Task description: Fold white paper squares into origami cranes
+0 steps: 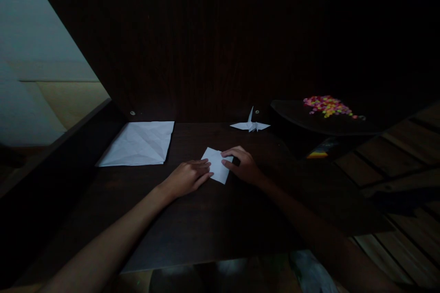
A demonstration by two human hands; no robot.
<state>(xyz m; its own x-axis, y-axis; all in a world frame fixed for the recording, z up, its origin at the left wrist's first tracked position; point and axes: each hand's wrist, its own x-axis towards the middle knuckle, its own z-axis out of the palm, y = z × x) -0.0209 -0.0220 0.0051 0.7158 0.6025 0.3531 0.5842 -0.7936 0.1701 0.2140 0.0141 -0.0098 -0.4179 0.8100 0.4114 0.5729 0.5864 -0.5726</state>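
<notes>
A small folded square of white paper (217,169) lies turned at an angle on the dark wooden desk. My left hand (192,176) holds it down at its left corner, fingers together on top of the paper. On the opposite side, my right hand (244,165) grips the upper right edge, with thumb and fingers curled over the sheet. Just beyond the right hand stands a folded paper crane (250,125), wings spread and its neck pointing up. Larger creased white sheets (140,143) lie flat to the left.
A dark upright panel (199,55) closes off the back, and a low side board (51,165) runs along the left. Right of the crane, a raised dark shelf (292,112) carries a pile of colourful small pieces (328,106). Wooden slats (395,146) show at far right.
</notes>
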